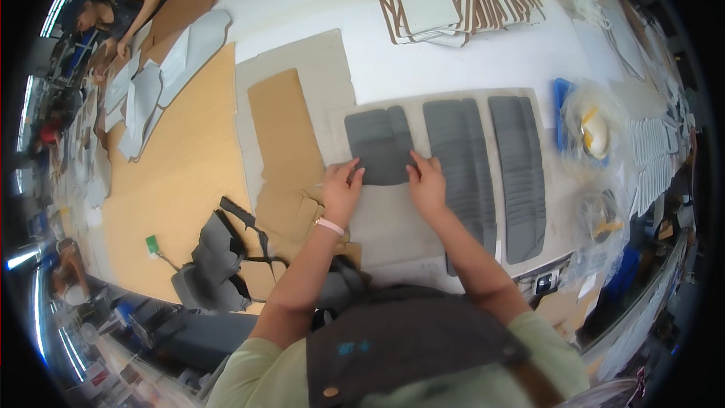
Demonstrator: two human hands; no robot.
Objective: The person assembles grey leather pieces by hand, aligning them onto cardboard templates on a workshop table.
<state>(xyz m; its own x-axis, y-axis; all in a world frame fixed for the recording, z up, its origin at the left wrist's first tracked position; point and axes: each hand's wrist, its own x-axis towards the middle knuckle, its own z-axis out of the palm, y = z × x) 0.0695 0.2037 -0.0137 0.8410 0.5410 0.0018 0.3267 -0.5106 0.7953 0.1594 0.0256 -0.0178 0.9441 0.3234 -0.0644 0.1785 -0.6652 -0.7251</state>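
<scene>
Two dark grey leather-like panels [377, 147] lie overlapped on a pale board [396, 219] in the middle of the table. At their lower left edge, my left hand [342, 187], with a pink band on its wrist, pinches the near panel between thumb and fingers. My right hand [427, 183] grips the opposite edge in the same way. Right of it lies an overlapping row of similar grey panels [458, 151], and beyond that a second row [517, 174]. Tan pieces [283, 128] are laid out to the left of my hands.
Black pieces and straps [215, 257] lie at the near left on a yellow-tan board [181, 181]. White panels with brown edges [423, 0] are fanned out at the back. Plastic bags [593, 128] and a blue tray [561, 98] stand right. Another person [124, 15] works at the far left.
</scene>
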